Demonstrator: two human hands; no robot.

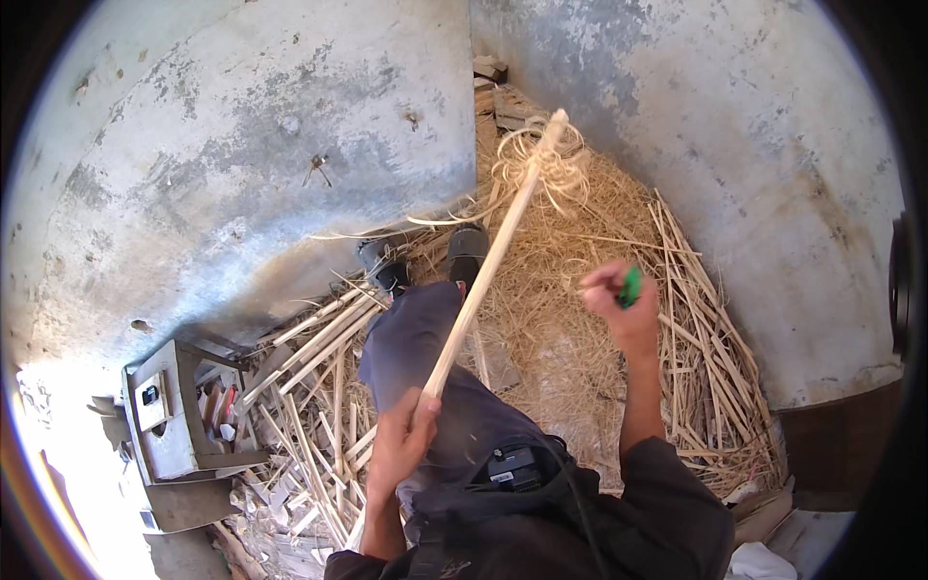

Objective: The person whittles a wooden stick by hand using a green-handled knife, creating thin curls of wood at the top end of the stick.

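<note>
Seated person, dark trousers and dark sleeves, a small black device (514, 466) with a cable clipped at the waist. Left hand (404, 437) is wrapped tight around the near end of a long pale wooden stick (486, 266), fist just above the lap, so the stick slants up and away over the knee with its far end raised; looks braced that way to keep the far end steady, judging by the curls there. Right hand (621, 302) is lifted out to the side, well apart from the stick, fingers pinched shut on a small green-handled tool (631, 286); blade not visible, too small to tell. Stick is smooth, straight, light-coloured, thin round section. At its far tip hangs a loose bunch of thin curled shavings (549, 166), pale and springy. Black shoes (467, 253) rest on a deep bed of straw-like shavings (570, 338), fine, fibrous, yellowish. Flat split wooden strips (311, 340) lie piled at left and fanned at right. A grey box (166, 414) with small items sits left. Rough, stained grey concrete walls (232, 145) meet in a corner behind.
</note>
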